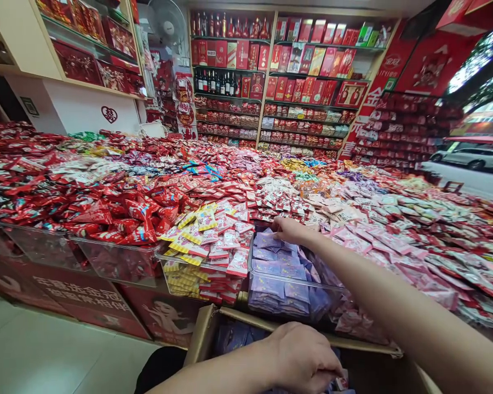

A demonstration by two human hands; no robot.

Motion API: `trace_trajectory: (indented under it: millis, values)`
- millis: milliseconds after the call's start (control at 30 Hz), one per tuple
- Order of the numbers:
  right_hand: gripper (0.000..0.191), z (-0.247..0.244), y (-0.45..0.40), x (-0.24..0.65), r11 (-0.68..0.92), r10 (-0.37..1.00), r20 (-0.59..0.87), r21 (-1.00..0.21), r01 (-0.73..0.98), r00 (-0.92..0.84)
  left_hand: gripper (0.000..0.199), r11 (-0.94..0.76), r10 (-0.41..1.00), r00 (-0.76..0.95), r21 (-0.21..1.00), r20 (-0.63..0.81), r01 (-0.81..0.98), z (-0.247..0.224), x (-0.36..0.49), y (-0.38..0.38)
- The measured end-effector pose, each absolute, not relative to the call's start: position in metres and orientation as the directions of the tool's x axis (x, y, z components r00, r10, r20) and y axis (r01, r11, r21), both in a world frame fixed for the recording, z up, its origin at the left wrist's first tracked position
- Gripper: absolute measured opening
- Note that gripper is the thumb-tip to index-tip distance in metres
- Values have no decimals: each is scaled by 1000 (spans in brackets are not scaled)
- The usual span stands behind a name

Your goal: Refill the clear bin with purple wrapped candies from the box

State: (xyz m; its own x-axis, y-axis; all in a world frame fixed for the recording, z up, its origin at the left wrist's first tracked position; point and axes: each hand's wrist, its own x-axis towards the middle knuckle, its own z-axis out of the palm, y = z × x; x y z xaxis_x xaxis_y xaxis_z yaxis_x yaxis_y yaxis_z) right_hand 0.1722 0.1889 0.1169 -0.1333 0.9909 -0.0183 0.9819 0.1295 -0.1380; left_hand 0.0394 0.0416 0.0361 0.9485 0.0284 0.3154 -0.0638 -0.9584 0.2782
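Note:
My right hand (290,230) reaches to the back of a clear plastic bin. Its bent fingers are closed at the edge of a purple packet (267,239) among neat stacks of the same kind. Lower down, my left hand (302,353) is inside an open cardboard box (203,334), knuckles up and fingers curled downward. A small pinkish packet shows beside its fingertips; the palm side is hidden. More purple packets (236,335) lie in the box. The clear bin (287,280) stands just behind the box.
Left of the purple stacks is a bin of yellow and red packets (207,230), then red cone-shaped packets (119,219). Pink packets (386,241) are heaped on the right. Shelves of bottles and red boxes (230,54) line the back wall. Tiled floor (45,345) shows at lower left.

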Motion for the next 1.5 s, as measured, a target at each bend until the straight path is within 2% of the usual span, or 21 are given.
trace_trajectory:
  millis: [100,167,233,300,400,467,533,633,767,833,967,1067,1233,1333,1500]
  values:
    - [27,112,183,168,99,995,16,-60,993,-98,20,-960,28,951,275,308,-60,36,41,42]
    - [27,109,182,164,93,996,-3,-63,994,-93,20,-957,28,952,284,304,-62,35,42,41]
    - [27,108,183,160,83,996,-17,-120,989,-86,20,-953,36,948,297,316,-63,32,42,41]
    - [30,107,185,157,92,995,-25,-226,970,-100,21,-949,48,943,308,330,-60,30,41,41]
    - [45,110,185,155,148,985,-34,-363,920,-172,21,-949,47,940,310,337,-64,27,41,42]
    - [56,112,182,154,190,972,-56,-387,902,-228,21,-949,41,941,308,336,-68,26,41,42]
    - [62,113,178,151,241,956,-71,-355,903,-283,21,-949,40,941,307,335,-69,26,41,42]
    - [53,111,173,146,311,945,-13,-264,913,-326,21,-953,37,944,297,328,-65,28,42,42]
    - [39,110,170,141,213,977,59,-155,965,-207,21,-957,25,950,282,311,-67,32,41,42]
    - [32,114,166,142,138,990,11,-77,987,-137,20,-957,32,951,283,308,-60,34,41,42]
    - [30,122,154,148,86,976,-205,57,995,-73,20,-957,26,957,285,287,-59,38,40,41]
    - [23,123,149,154,121,952,-285,27,992,-109,23,-958,24,963,283,269,-55,40,40,41]
    - [19,118,154,150,171,965,-195,-37,985,-175,23,-955,30,960,292,278,-54,39,40,41]
    - [19,119,159,143,181,972,-150,-22,983,-182,23,-954,26,957,295,290,-64,37,40,41]
    - [17,121,163,144,162,971,-169,-61,985,-170,22,-952,13,961,298,276,-72,39,42,41]
